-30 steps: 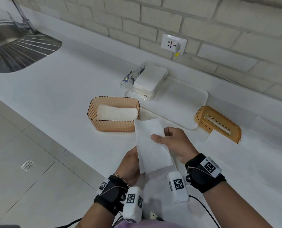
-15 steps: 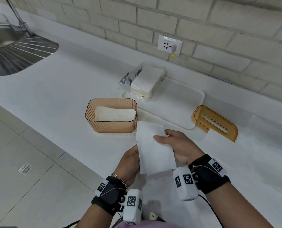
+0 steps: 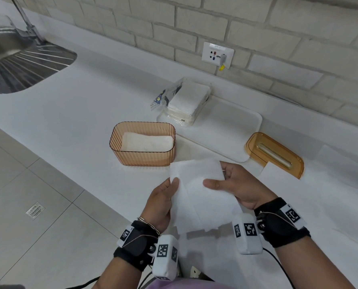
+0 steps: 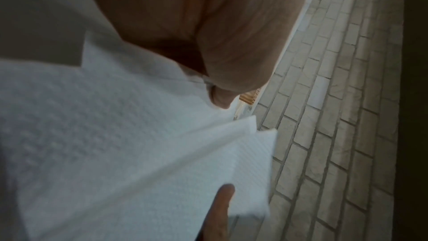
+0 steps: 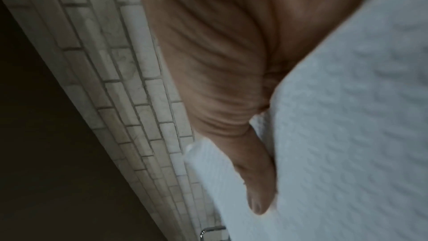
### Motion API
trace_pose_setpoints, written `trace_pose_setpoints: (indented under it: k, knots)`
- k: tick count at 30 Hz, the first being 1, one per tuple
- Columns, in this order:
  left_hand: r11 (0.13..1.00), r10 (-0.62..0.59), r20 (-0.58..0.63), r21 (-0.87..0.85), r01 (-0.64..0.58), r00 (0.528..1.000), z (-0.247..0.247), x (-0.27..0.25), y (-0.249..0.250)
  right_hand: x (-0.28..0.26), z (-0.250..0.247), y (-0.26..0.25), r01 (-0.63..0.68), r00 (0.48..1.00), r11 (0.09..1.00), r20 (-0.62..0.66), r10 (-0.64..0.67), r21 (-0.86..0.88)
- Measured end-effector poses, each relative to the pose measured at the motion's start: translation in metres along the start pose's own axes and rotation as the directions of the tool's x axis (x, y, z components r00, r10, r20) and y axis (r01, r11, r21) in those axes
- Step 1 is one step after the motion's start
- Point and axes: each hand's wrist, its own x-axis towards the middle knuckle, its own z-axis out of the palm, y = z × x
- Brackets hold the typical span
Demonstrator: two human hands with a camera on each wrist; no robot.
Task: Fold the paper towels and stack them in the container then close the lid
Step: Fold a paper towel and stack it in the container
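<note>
Towel in hand: you hold a white paper towel (image 3: pixel 196 197) over the counter's (image 3: pixel 86 113) front edge, partly folded, its layers overlapping and their lower edges uneven.
Left hand: your left hand (image 3: pixel 160 203) grips the towel's left edge, thumb on top and fingers underneath; the left wrist view shows the thumb tip on the embossed sheet.
Right hand: your right hand (image 3: pixel 239 188) pinches the towel's right side, thumb lying across the top and fingers curled behind it; the right wrist view shows the thumb pressed into a fold.
Container: the amber ribbed container (image 3: pixel 142 157) stands open on the counter just beyond the towel, towards the front edge, with a folded stack (image 3: pixel 147 143) lying flat inside.
Lid: the amber lid (image 3: pixel 275 154) lies on the counter to the right of the container, well apart from it, beside the tray's right corner.
Tray: a white tray (image 3: pixel 234 126) sits behind the container, near the wall.
Pack: an opened pack (image 3: pixel 186 101) of towels rests on the tray's left end, its wrapper hanging over the rim.
Loose sheet: another white sheet (image 3: pixel 278 174) lies flat on the counter, its corner touching the lid's front.
Sink: a steel sink (image 3: pixel 25 65) is at the counter's far left.
Socket: a socket (image 3: pixel 217 55) is on the brick wall above the tray.
</note>
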Motion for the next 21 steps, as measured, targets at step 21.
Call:
trace_pose_setpoints:
  k: [21]
  knots:
    - [0.995, 0.092, -0.053, 0.049, -0.089, 0.994, 0.005, 0.008, -0.01, 0.006, 0.019, 0.028, -0.012, 0.929, 0.934, -0.351, -0.122, -0.357]
